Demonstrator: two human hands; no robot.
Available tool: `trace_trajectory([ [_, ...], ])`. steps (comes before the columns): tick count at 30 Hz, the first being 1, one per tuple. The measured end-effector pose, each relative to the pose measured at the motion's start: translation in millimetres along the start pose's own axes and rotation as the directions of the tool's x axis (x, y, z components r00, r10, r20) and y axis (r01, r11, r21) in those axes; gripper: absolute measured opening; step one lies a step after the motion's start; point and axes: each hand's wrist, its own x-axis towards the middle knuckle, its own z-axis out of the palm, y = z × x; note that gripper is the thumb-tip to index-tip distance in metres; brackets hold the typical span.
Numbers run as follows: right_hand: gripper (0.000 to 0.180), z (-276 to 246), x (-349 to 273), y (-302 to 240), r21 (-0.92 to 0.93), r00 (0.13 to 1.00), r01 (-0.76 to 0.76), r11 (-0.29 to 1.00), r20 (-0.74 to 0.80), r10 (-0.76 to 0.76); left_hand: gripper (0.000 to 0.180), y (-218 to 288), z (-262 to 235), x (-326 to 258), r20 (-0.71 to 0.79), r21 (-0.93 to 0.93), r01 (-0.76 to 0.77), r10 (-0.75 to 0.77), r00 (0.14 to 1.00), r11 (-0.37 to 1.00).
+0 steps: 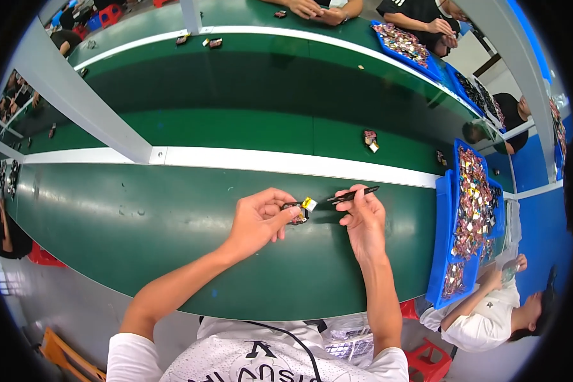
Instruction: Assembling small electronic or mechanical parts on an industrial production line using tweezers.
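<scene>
Above the green worktop, my left hand [264,219] pinches a small dark electronic assembly [301,216] between thumb and fingers. A little silver battery pouch with yellow tape [309,204] sticks up from its top edge. To the right, my right hand [364,219] grips black tweezers [353,195] whose tips point left toward the assembly, with a gap between them. The fingers of my left hand hide part of the assembly, so its details are hard to make out.
Blue trays [449,254] heaped with small red and silver parts [474,197] stand at the right. Beyond a white rail [235,159] runs a green belt [223,130] carrying a few assemblies [370,140]. A white post [89,95] rises at left. Co-workers [484,312] sit around.
</scene>
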Motion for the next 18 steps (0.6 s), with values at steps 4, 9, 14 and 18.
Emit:
trace_trajectory([
  [4,0.022,8,-7,0,-0.149,0.992,0.113,0.982,-0.044,-0.121,0.020,1,2,-2,-0.026,0.054,0.013,-0.012,1.000,0.998],
  [9,0.022,10,-17,-4,-0.250,0.985,0.171,0.953,0.059,-0.161,0.018,-4,5,-1,-0.042,0.074,-0.061,0.064,0.997,0.995],
  [14,0.016,17,-23,-4,-0.484,0.945,0.327,0.811,0.190,-0.268,0.016,-8,6,-1,-0.061,0.117,-0.106,0.113,0.992,0.987],
  [18,0.016,24,-25,2,-0.585,0.888,0.458,0.669,0.280,-0.364,0.016,-16,3,0,-0.039,0.200,-0.180,0.191,0.981,0.963],
])
